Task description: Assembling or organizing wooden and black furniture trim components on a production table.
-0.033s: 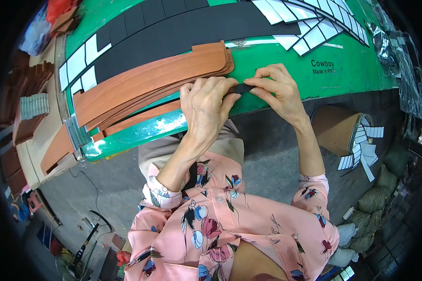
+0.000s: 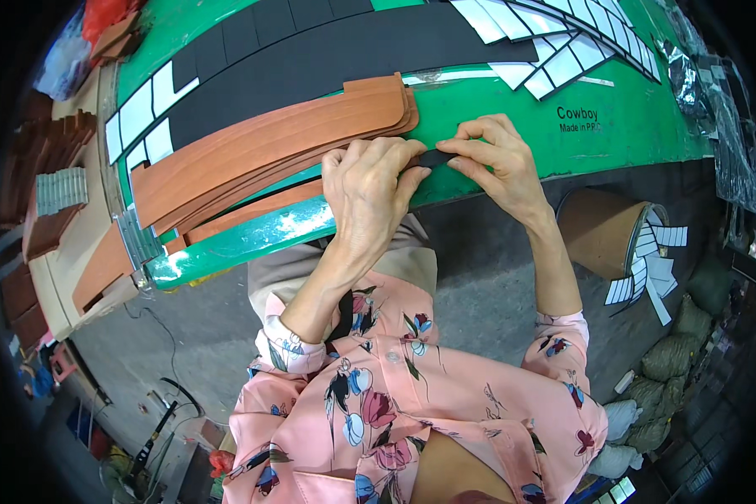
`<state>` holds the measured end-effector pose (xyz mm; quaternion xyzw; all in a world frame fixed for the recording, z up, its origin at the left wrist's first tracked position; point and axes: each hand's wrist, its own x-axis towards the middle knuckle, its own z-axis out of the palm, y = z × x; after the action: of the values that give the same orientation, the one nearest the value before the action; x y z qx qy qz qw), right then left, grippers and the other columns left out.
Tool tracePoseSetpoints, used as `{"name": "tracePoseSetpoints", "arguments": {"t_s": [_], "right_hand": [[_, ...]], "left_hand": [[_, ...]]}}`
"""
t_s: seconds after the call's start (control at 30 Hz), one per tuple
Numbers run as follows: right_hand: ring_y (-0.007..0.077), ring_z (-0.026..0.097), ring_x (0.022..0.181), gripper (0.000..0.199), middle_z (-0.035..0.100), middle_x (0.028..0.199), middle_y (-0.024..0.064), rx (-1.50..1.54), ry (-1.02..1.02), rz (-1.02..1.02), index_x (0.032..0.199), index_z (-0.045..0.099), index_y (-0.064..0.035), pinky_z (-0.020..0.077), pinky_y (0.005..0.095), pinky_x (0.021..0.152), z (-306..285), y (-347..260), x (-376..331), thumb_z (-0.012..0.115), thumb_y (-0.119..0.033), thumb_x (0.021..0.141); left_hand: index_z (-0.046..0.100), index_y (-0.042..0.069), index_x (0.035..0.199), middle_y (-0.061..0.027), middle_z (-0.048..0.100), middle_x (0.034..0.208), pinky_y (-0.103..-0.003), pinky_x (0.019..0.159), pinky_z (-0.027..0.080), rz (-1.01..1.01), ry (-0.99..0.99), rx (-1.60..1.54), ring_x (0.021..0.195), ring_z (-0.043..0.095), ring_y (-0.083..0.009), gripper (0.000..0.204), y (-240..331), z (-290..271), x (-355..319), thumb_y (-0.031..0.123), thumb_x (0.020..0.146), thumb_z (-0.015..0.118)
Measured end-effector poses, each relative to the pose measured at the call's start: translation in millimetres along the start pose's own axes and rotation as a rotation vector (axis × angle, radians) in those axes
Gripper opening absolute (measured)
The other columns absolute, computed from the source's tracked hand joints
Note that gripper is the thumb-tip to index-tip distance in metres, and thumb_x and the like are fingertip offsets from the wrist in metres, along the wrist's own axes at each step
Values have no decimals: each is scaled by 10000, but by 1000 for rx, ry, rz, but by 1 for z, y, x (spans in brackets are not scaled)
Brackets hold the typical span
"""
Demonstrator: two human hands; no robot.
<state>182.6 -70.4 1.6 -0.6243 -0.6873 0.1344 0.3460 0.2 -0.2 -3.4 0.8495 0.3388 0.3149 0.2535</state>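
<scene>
My left hand point(image 2: 365, 185) is closed over the right end of a narrow wood-grain panel point(image 2: 260, 212), which lies along the near edge of the green table. A dark strip shows along the panel's far side. Between my two hands runs a short black foam strip point(image 2: 433, 158), with the left thumb and fingers against its near end. The fingertips of my right hand point(image 2: 502, 168) pinch its other end. Just beyond lies a stack of brown wood-grain panels point(image 2: 269, 151) with a notched, rounded right end. My left fingers hide where strip and panel meet.
Black foam sheets point(image 2: 328, 59) and white-backed pieces point(image 2: 571, 59) cover the table's far side. At left, a side bench point(image 2: 63, 277) holds more brown panels. A brown bin point(image 2: 601, 231) with white offcuts stands on the floor at right, near several sacks point(image 2: 672, 357).
</scene>
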Motion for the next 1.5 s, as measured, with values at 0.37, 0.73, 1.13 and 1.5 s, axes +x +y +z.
{"name": "tracePoseSetpoints", "arguments": {"t_s": [0.37,0.73,1.13,1.5], "right_hand": [[212,587,848,246,625,908,54,90,84,55,941,690,-61,483,316,713,5,0,-7,722,-66,697],[203,581,847,245,633,902,50,15,113,-8,912,694,-36,481,296,687,6,3,-8,733,-17,671],[182,582,949,258,621,1007,47,331,200,207,1017,692,-67,480,281,793,22,12,-17,711,-115,764],[180,601,882,277,638,983,87,294,213,214,1040,661,-44,478,278,751,22,-2,-20,688,-196,810]], "left_hand": [[684,119,882,19,655,843,-323,698,336,42,21,49,777,562,-158,202,-1,0,0,163,691,734],[705,118,929,6,667,868,-308,668,395,168,90,128,759,577,-170,246,-6,4,-5,190,696,738],[692,100,922,-11,663,865,-317,679,383,69,11,96,766,579,-183,198,-3,0,2,223,768,690],[678,123,946,8,645,858,-321,673,385,219,123,146,757,571,-181,206,-2,10,-8,169,745,694]]}}
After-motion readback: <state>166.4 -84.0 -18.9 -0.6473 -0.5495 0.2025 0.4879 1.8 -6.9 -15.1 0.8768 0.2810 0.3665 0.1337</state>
